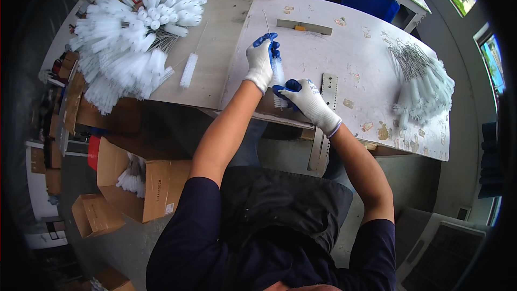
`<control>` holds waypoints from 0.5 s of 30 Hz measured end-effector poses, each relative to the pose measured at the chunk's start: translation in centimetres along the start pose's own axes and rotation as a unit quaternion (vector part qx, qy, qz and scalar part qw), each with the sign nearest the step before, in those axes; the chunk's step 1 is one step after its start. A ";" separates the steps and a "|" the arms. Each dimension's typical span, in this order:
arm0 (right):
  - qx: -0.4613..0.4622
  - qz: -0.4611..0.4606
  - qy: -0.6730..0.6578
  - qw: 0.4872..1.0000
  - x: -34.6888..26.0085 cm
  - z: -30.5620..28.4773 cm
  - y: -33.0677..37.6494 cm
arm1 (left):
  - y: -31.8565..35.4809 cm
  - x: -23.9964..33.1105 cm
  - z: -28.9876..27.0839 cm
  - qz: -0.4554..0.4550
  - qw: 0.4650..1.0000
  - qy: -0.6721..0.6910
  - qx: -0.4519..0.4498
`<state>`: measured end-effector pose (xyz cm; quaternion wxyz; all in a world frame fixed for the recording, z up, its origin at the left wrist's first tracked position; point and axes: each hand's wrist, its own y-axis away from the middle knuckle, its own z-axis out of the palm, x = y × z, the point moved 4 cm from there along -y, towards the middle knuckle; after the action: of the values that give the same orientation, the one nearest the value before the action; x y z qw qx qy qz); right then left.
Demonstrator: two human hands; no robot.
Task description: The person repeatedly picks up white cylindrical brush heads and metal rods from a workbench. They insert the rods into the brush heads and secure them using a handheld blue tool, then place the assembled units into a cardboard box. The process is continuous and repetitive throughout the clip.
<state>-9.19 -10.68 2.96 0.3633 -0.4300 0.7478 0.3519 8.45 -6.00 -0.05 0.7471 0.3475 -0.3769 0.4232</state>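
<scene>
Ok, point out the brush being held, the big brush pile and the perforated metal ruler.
held brush [278,73], head view, white bristles between the hands
brush pile [129,37], head view, middle of the heap
perforated metal ruler [328,89], head view, upper end on the table

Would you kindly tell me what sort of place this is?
Probably a small brush-making workshop: heaps of white bristle wire-handled brushes cover the worn grey workbench, open brown cardboard cartons stand below.

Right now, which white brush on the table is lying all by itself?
The single white brush lying between the big heap on the left and the gloved hands; the rest sit in piles or are held.
</scene>
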 end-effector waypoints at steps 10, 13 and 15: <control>0.041 0.027 -0.026 0.998 1.9 -2.5 -3.3 | -0.8 -1.3 1.8 -0.092 0.977 -0.067 -0.179; 0.060 0.027 -0.031 0.997 3.6 -1.8 -4.1 | -0.1 -2.7 0.9 -0.130 0.960 -0.078 -0.234; 0.041 0.056 -0.039 0.997 4.4 -1.6 -4.5 | 0.4 -3.3 0.7 -0.143 0.957 -0.074 -0.242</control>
<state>-7.12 -15.46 -0.98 0.3893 -0.3580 0.7698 0.3573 6.74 -7.70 -2.49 0.8315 0.2368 -0.4689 0.1809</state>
